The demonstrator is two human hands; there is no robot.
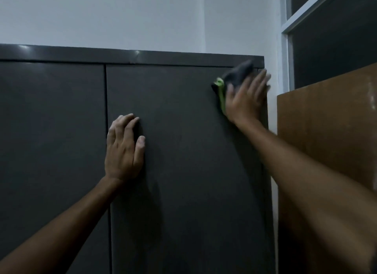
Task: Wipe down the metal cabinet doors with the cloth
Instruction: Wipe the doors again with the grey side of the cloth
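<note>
A dark grey metal cabinet fills the view, with a left door (pixel 51 141) and a right door (pixel 183 131) split by a vertical seam. My right hand (pixel 244 98) presses a dark grey cloth (pixel 237 73) with a green edge flat against the top right corner of the right door. The hand and cloth are blurred. My left hand (pixel 123 149) rests flat on the right door near the seam, fingers apart, holding nothing.
A brown cardboard sheet (pixel 326 131) stands right of the cabinet, close to my right forearm. A white wall (pixel 142 18) rises behind the cabinet top. A window with a white frame (pixel 285 28) is at the upper right.
</note>
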